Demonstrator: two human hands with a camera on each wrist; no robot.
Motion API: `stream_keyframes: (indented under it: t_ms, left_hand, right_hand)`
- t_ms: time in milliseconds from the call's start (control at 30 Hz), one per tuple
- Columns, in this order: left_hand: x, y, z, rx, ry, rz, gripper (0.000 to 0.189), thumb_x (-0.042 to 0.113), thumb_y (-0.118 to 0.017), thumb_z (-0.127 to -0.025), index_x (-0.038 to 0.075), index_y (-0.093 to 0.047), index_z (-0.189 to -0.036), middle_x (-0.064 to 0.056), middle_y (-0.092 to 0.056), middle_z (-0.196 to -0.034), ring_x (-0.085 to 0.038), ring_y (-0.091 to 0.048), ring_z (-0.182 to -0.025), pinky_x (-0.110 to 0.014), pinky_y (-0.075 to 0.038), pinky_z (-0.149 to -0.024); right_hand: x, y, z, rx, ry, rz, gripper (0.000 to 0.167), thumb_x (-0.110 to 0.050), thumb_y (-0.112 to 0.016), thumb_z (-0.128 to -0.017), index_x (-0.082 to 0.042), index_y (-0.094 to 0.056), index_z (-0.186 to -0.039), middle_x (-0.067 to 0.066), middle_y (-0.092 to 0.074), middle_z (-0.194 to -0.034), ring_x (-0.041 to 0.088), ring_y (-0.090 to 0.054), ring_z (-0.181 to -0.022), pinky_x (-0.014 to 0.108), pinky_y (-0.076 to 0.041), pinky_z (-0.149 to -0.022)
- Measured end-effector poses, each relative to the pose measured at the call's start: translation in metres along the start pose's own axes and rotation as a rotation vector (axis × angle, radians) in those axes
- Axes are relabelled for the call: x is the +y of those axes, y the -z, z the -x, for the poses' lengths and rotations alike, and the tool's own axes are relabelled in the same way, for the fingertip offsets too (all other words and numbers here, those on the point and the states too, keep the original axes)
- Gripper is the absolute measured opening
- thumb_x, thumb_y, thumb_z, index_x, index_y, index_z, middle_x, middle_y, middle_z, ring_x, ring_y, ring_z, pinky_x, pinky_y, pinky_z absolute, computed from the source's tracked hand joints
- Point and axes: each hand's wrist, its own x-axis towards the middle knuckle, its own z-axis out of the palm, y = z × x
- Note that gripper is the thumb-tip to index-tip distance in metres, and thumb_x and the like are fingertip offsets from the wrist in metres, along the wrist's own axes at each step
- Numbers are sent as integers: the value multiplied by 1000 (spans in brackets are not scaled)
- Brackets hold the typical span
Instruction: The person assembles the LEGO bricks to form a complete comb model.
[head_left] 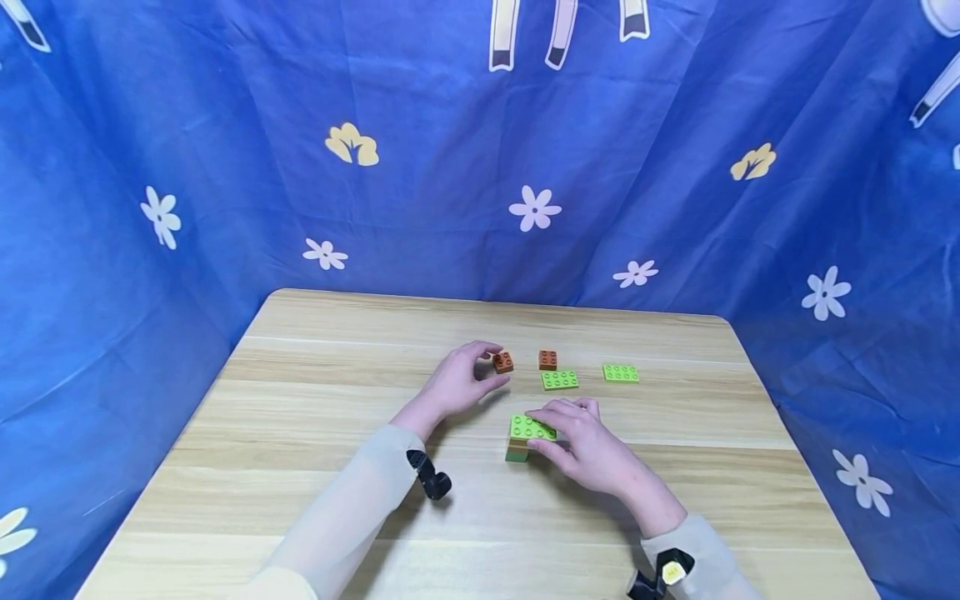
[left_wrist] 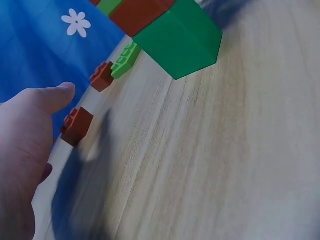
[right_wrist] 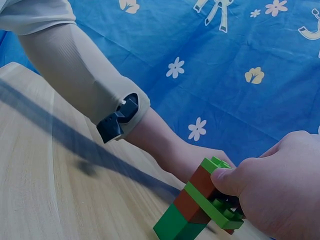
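In the head view my right hand (head_left: 588,446) holds a stack of toy building bricks (head_left: 517,446) standing on the table, thumb at its near side and fingers along the far side. The right wrist view shows its layers: a dark green brick (right_wrist: 172,226) at the bottom, then brown and light green ones alternating up to a light green top, with the thumb against the upper part. My left hand (head_left: 459,382) reaches round a small brown brick (head_left: 503,362), thumb and fingers spread apart. In the left wrist view a gap shows between the thumb and that brick (left_wrist: 76,126).
Beyond the stack lie another brown brick (head_left: 548,360) and a light green flat brick (head_left: 559,381) close together. A second light green flat brick (head_left: 621,373) is farther right. A blue patterned curtain (head_left: 450,167) hangs behind the wooden table (head_left: 300,433).
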Motion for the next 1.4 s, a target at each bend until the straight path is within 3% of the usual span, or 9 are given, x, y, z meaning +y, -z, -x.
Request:
stream_keyframes:
  t_ms: [300,633,1100,1400]
  left_hand:
    - [-5,-5,-13,-8,16,-54,62,44,-82,-94,13,-62,-144,-4,-64,-142,-26,-59,-131,-46,-43,-114]
    - [-13,-15,-14,-23,65,-77,62,42,-84,-92,11,-63,-142,-7,-66,-140,-28,-57,-133,-45,-41,-116]
    - [-16,-26,-26,13,57,-122,49,39,-83,-94,11,-71,-132,-5,-71,-128,-27,-60,-123,-43,-41,-112]
    - [-12,-23,-24,4,60,-104,47,41,-81,-95,12,-72,-130,-3,-72,-123,-24,-60,-120,-42,-43,-110]
  right_hand:
    - [1,0,0,-8,-12,10,42,-31,-75,-101,-10,-70,-136,-1,-70,-127,18,-63,-121,48,-35,-102]
    - [1,-4,3,-2,-1,9,42,-31,-75,-101,-11,-69,-137,-2,-71,-126,18,-63,-119,49,-33,-101]
    - [2,-1,2,-5,-3,5,41,-29,-75,-101,-10,-70,-137,-1,-70,-126,17,-63,-119,48,-34,-101]
    - [1,0,1,-15,-17,-11,42,-30,-75,-100,-7,-70,-136,-2,-71,-125,17,-63,-118,48,-34,-102]
